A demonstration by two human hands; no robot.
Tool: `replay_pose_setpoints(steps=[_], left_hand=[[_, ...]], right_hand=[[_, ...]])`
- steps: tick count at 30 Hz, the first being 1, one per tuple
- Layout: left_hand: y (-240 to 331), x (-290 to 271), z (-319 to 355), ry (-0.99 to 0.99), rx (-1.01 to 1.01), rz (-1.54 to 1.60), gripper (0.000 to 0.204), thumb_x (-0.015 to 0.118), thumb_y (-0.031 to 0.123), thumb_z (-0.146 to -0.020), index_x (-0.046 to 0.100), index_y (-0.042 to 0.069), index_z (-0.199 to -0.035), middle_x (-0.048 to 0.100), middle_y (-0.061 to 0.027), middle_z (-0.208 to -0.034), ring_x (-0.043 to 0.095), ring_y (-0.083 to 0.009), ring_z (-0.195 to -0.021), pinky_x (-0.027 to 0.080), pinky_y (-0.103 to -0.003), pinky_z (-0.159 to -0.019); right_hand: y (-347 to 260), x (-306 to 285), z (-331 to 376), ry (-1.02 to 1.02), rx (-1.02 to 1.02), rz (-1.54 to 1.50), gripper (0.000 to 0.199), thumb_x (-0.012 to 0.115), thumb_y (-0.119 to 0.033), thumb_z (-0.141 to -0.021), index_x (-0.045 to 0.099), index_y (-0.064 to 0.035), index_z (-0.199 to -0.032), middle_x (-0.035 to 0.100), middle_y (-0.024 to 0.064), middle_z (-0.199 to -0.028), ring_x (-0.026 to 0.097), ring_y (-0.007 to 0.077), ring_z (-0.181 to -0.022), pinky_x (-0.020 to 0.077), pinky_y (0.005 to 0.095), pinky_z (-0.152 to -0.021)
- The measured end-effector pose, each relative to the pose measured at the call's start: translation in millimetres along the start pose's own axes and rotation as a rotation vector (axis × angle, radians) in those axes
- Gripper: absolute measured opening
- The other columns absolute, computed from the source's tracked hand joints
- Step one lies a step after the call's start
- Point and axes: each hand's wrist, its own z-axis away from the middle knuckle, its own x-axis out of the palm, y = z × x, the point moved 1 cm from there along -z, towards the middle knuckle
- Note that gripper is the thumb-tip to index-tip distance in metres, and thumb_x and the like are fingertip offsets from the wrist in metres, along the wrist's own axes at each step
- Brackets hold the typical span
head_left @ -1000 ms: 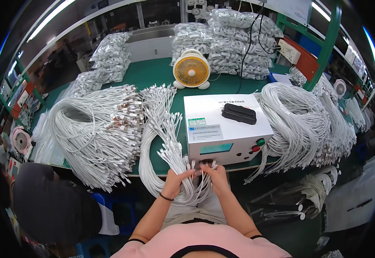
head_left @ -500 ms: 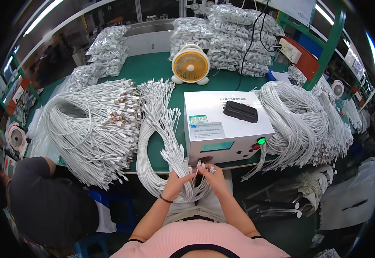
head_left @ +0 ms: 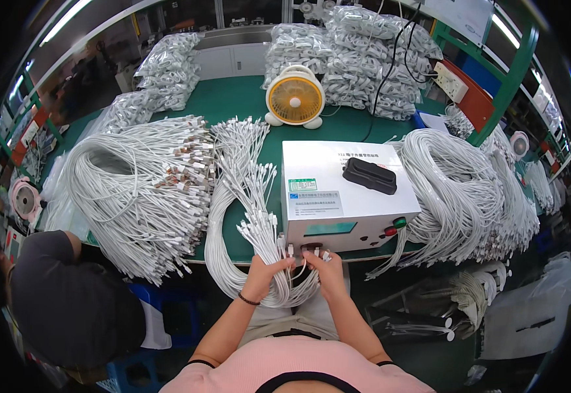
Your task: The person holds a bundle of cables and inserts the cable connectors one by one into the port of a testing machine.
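Looping below the left hand (head_left: 259, 276), white cables (head_left: 283, 288) fan above its grip.

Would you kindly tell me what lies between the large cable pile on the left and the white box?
In the head view, a narrower white cable bundle lies there, with green tabletop showing beside it.

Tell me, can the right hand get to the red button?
Probably yes: the red button is on the white box, near the right hand, with nothing apparently blocking it, though that hand holds cable ends.
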Motion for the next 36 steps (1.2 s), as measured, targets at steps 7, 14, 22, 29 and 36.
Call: replay_pose_setpoints(steps=[7,14,22,29,36], left_hand=[[-3.0,5.7,1.4,0.063,0.014,0.024,0.025,0.07,0.001,-0.075,0.06,-0.003,-0.097,0.065,-0.0082,-0.086,0.063,-0.0141,-0.073,0.049,-0.025,-0.067],[-7.0,11.6,7.5,0.102,0.01,0.115,0.021,0.067,0.004,-0.08,0.059,-0.003,-0.098,0.065,-0.0086,-0.085,0.064,-0.0152,-0.074,0.053,-0.026,-0.067],[-3.1,3.9,9.7,0.135,-0.025,0.163,0.019,0.064,0.006,-0.083,0.059,-0.003,-0.1,0.064,-0.0081,-0.085,0.064,-0.0167,-0.073,0.054,-0.03,-0.068],[6.2,7.7,5.6,0.143,0.047,0.117,0.017,0.066,0.006,-0.082,0.06,-0.002,-0.095,0.065,-0.008,-0.082,0.064,-0.0153,-0.07,0.052,-0.027,-0.065],[-0.7,2.6,10.3,0.124,0.028,0.107,0.021,0.065,0.004,-0.082,0.058,-0.004,-0.1,0.065,-0.0087,-0.088,0.064,-0.0167,-0.074,0.052,-0.028,-0.069]], right_hand=[[-8.2,-0.3,3.2,-0.056,0.018,0.086,0.013,0.069,-0.013,-0.08,0.066,-0.0004,-0.082,0.062,0.001,-0.071,0.05,0.0066,-0.062,0.0389,0.0221,-0.059],[3.7,-1.4,8.0,-0.062,-0.045,0.192,0.019,0.068,-0.017,-0.081,0.068,0.0011,-0.088,0.062,0.0002,-0.074,0.049,0.0053,-0.064,0.0385,0.0206,-0.06],[13.1,-11.7,1.1,-0.062,-0.035,0.099,0.019,0.067,-0.016,-0.083,0.068,0.0017,-0.09,0.065,0.0026,-0.077,0.05,0.0048,-0.065,0.0369,0.0194,-0.058],[-10.9,4.4,3.1,-0.099,0.021,0.021,0.019,0.066,-0.016,-0.083,0.068,0.0016,-0.09,0.065,0.0035,-0.076,0.048,0.0049,-0.063,0.0367,0.0196,-0.058],[1.0,0.0,7.2,-0.056,-0.073,0.115,0.018,0.067,-0.015,-0.082,0.068,0.0009,-0.09,0.065,0.0036,-0.075,0.048,0.0052,-0.062,0.0377,0.0199,-0.058]])
